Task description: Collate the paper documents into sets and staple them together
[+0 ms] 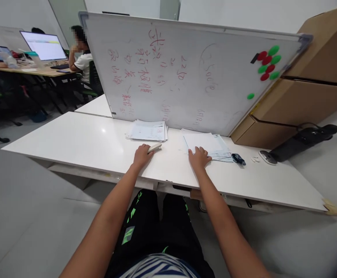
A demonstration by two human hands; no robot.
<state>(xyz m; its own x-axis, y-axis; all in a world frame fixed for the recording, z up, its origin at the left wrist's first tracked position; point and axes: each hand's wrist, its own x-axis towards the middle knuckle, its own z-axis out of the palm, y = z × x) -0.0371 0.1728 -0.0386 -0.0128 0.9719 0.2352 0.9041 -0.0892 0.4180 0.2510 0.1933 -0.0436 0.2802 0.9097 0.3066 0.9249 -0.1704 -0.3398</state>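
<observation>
My left hand (142,155) is closed around a slim off-white stapler (155,147) on the white desk, its far end pointing to the right. Fingers apart, my right hand (199,157) rests on the near edge of a loose stack of papers (206,142). Beyond my left hand lies a second, neater pile of papers (147,130), which neither hand touches. At the right corner of the loose stack sits a small dark blue object (238,159) whose kind I cannot make out.
A whiteboard (186,88) with red writing and round magnets stands along the desk's (84,143) back. Cardboard boxes (310,102) are piled at the right, near a black device on a round base (268,156). A seated person (83,61) is at another table on the left.
</observation>
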